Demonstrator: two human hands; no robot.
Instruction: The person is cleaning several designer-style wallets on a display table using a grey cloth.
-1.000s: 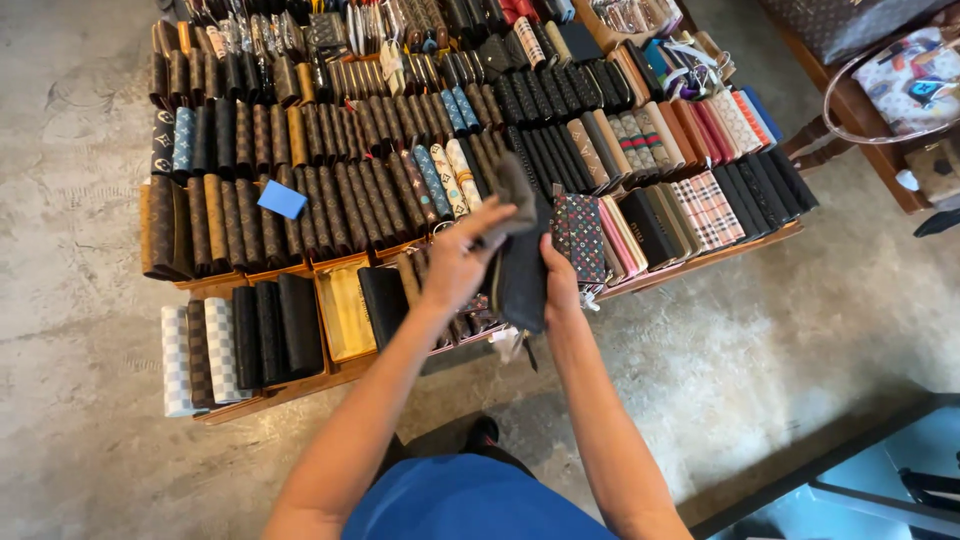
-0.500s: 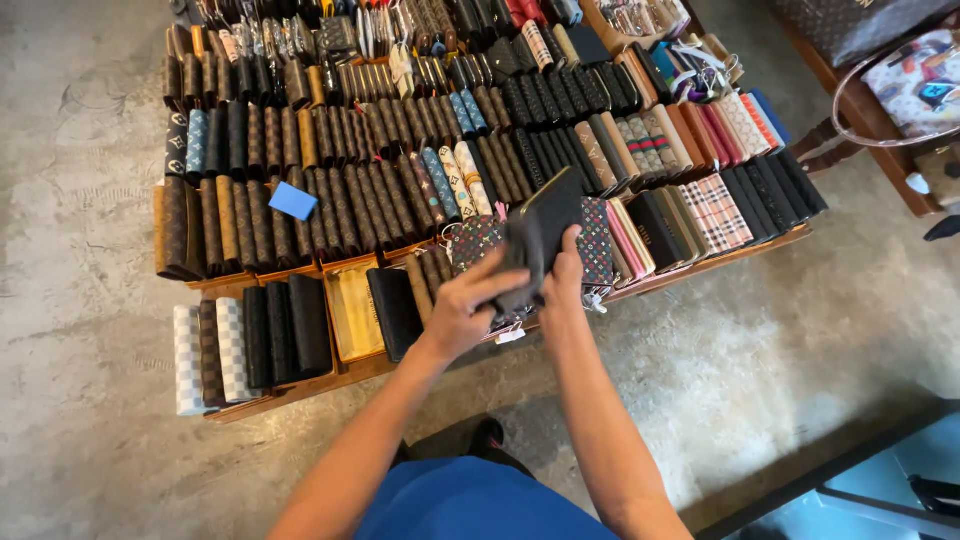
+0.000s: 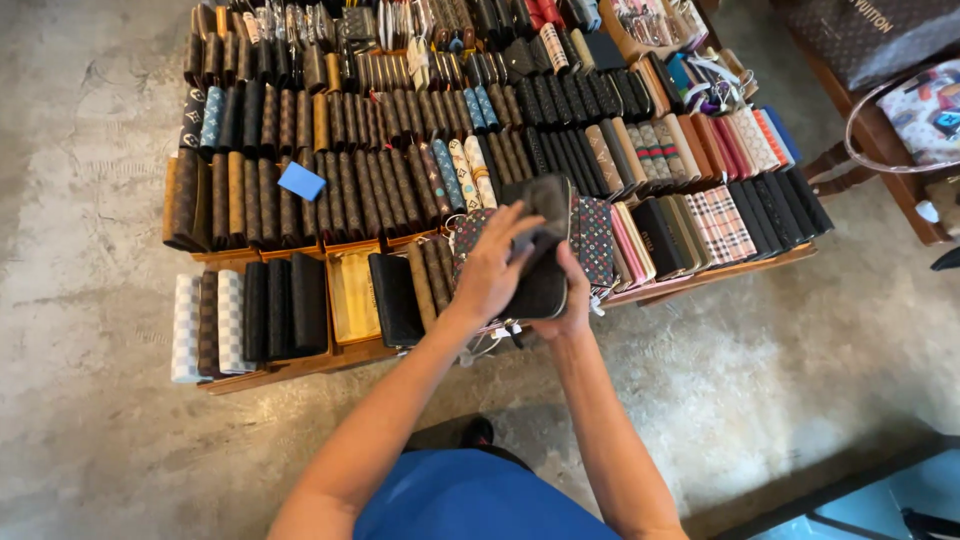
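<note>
Over the middle of the head view, I have both hands on one dark wallet (image 3: 545,250), lifted just above the wooden display trays (image 3: 300,365). My left hand (image 3: 490,270) lies across its face, fingers curled over the top edge; my right hand (image 3: 572,300) cups it from beneath at about five o'clock. I judge this two-handed grip steadies it for opening. Rows of wallets stand on edge in the trays, spines up, packed tight. At nine o'clock a gold box (image 3: 353,295) sits among black ones; at ten o'clock a blue card (image 3: 301,181) rests on brown rows.
</note>
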